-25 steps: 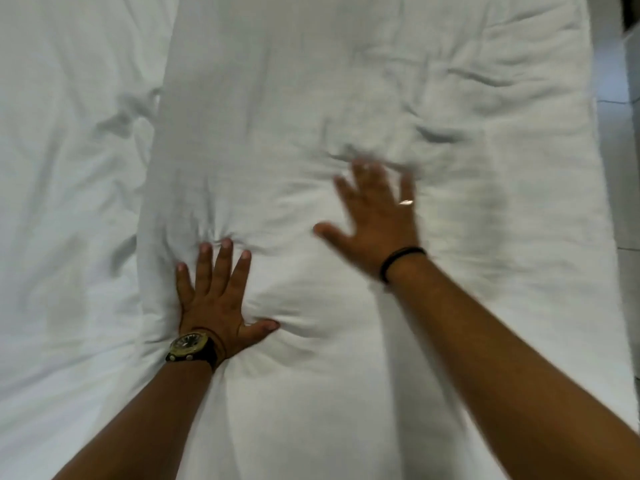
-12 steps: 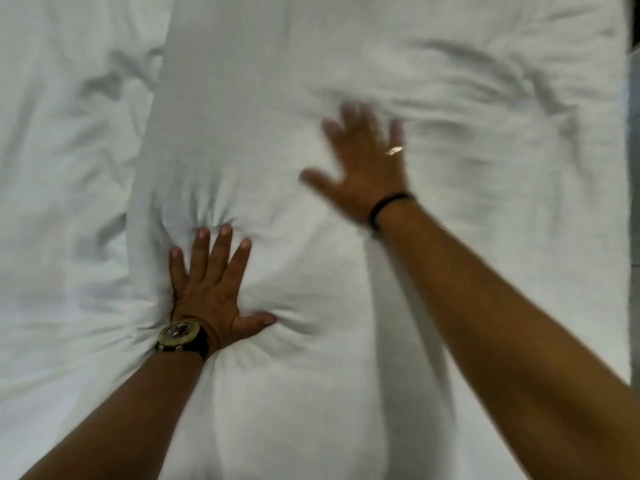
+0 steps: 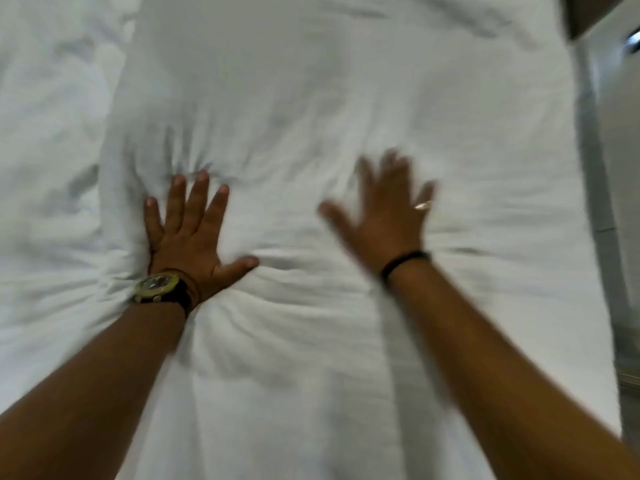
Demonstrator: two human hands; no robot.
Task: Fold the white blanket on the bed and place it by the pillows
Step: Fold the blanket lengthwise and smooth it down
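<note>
A: Two forearms enter from the near edge. Left hand (image 3: 188, 237): flat, fingers spread, palm pressed into the white blanket (image 3: 329, 109) close to its left edge; nothing gripped. Creases fan out from under it. Judged: it pins the layer while the other hand smooths.

B: Right hand (image 3: 386, 220)?

A: Blurred. Fingers splayed wide, nothing held. Cannot tell whether the palm touches the cloth or skims just above. Judged: a flattening sweep, to press out air and wrinkles before the next fold.

B: Blanket position?

A: A long folded band lying on the bed (image 3: 45, 168), running away from the person, right edge along the mattress side. Pillows not in view, so placement by them not yet done.

B: Any writing?

A: None readable. Watch (image 3: 157, 284) on the left wrist, dial too small to read. Dark band (image 3: 403, 261) on the right wrist and ring (image 3: 423, 205), both unmarked
</note>
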